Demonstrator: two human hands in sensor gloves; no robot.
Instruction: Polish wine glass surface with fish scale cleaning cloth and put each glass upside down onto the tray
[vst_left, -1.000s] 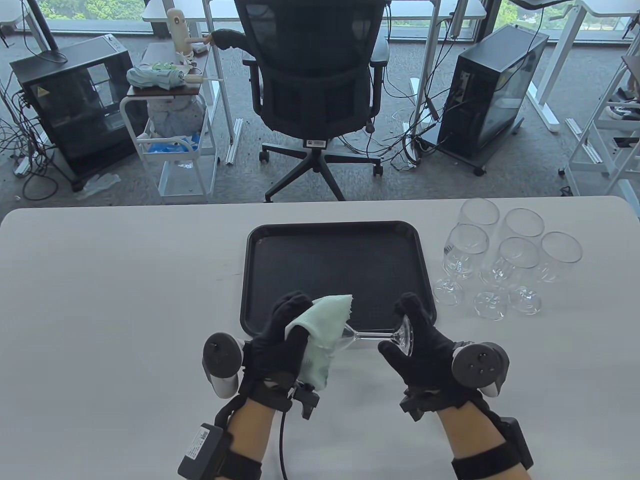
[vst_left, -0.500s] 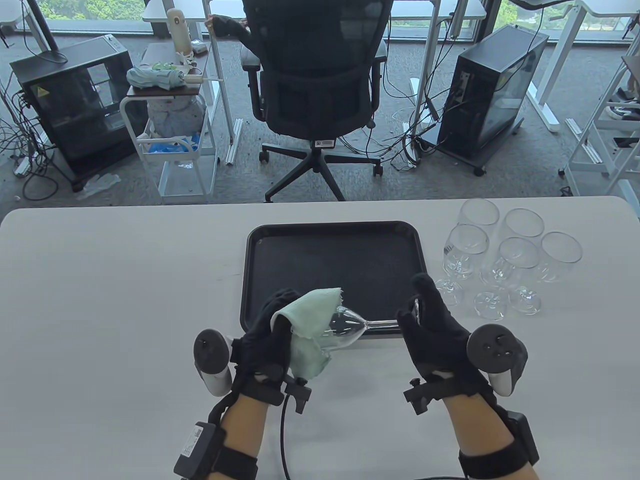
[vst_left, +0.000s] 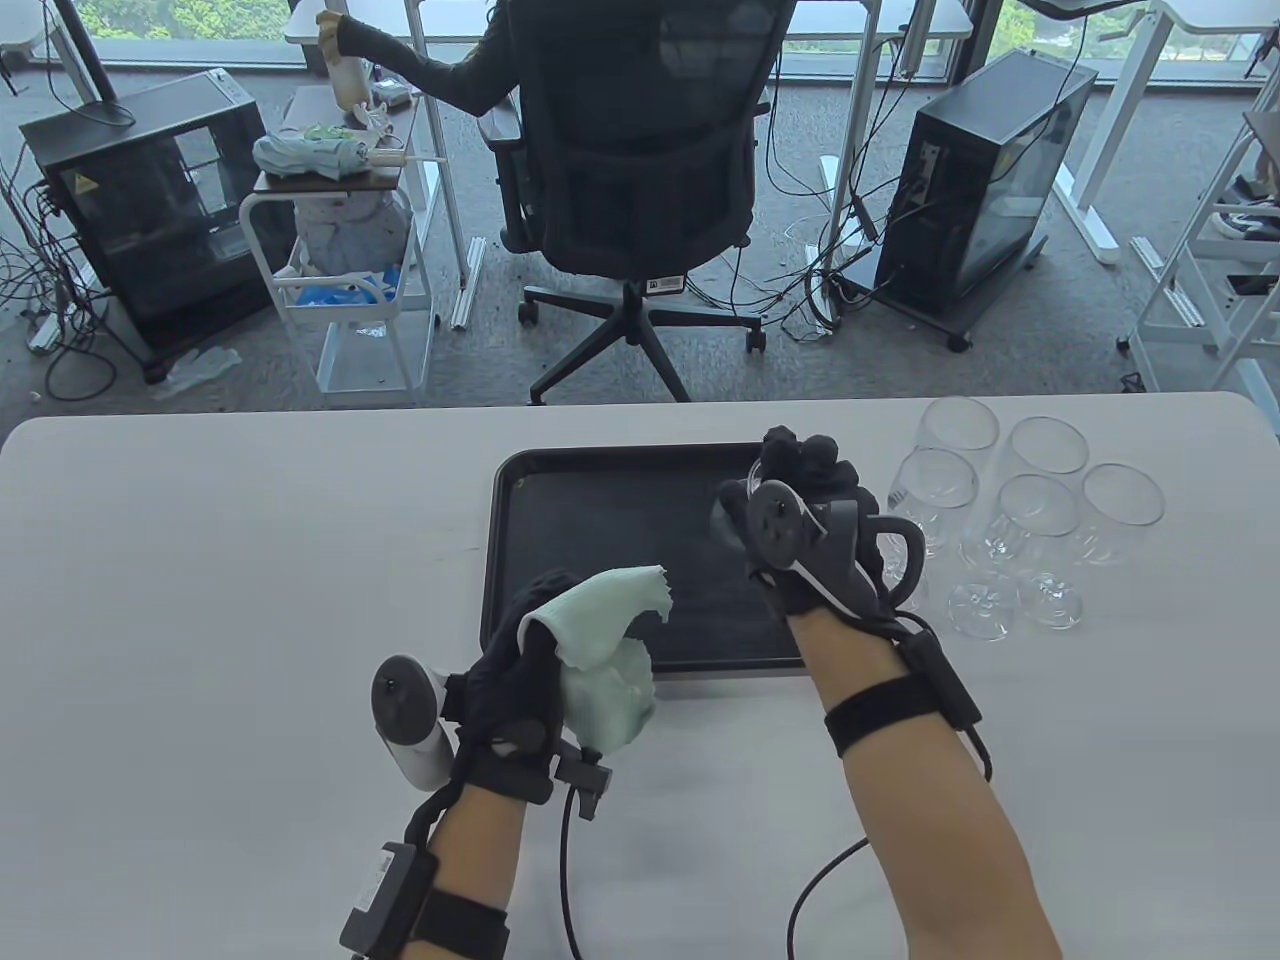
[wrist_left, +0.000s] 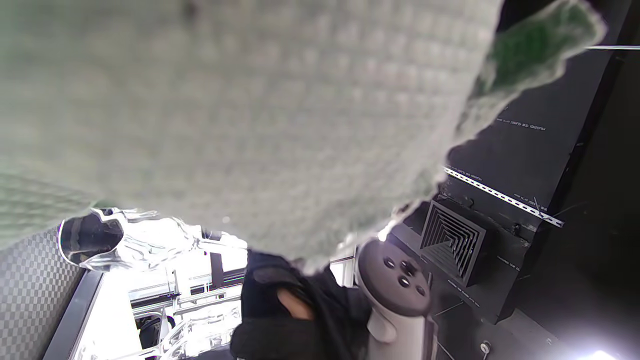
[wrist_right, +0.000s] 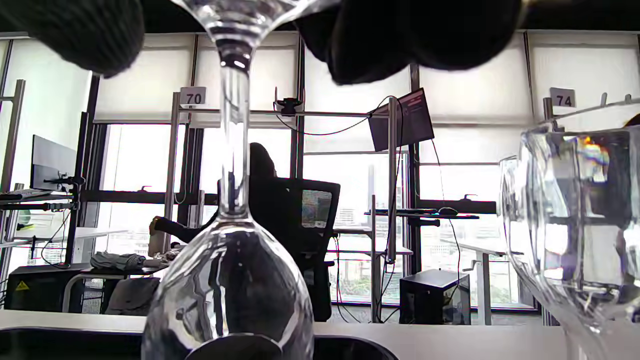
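My left hand (vst_left: 520, 670) grips the pale green cloth (vst_left: 600, 640) at the tray's front edge; the cloth (wrist_left: 250, 125) fills most of the left wrist view. My right hand (vst_left: 800, 470) is over the far right part of the black tray (vst_left: 600, 520). It holds a wine glass (wrist_right: 230, 285) upside down, fingers (wrist_right: 415, 35) curled round the foot, stem (wrist_right: 234, 140) vertical, bowl down. In the table view the glass (vst_left: 728, 512) barely shows beside the tracker. Whether its rim touches the tray I cannot tell.
Several clear wine glasses (vst_left: 1000, 520) stand upright on the white table right of the tray; one (wrist_right: 575, 225) is close on the right of the right wrist view. Beyond the table's far edge a person sits in an office chair (vst_left: 640, 170).
My right hand has pulled the glass out of the cloth, turned it bowl down and carried it up to the tray's far right. The left hand kept the cloth and drifted slightly left.
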